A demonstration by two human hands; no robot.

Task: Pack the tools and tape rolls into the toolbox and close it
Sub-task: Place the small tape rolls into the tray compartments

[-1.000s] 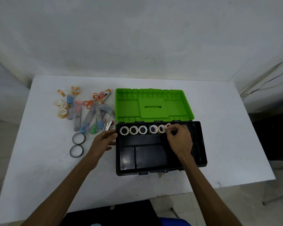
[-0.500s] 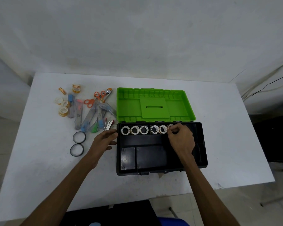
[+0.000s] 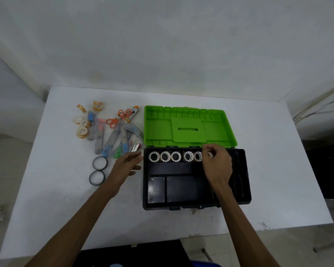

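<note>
The black toolbox [image 3: 243, 191] lies open on the white table, its green lid [image 3: 187, 128] flat behind it. Several white tape rolls [image 3: 164, 156] stand in a row in the box's back compartment. My right hand [image 3: 217, 164] is over the right end of that row and pinches one more white roll [image 3: 210, 155]. My left hand [image 3: 126, 165] rests flat on the table with straight fingers against the box's left wall. Left of the box lie utility knives [image 3: 112, 140], orange scissors [image 3: 117, 119], two black tape rolls [image 3: 99, 163] and small clear tape rolls [image 3: 82, 132].
The white table [image 3: 278, 151] ends near my body and at both sides, with a wall behind. A small stapler [image 3: 136, 147] lies by the box's back left corner. Cables [image 3: 316, 106] run along the wall at the right.
My right hand has slid slightly right along the row with the roll. The left hand has stayed in place beside the box.
</note>
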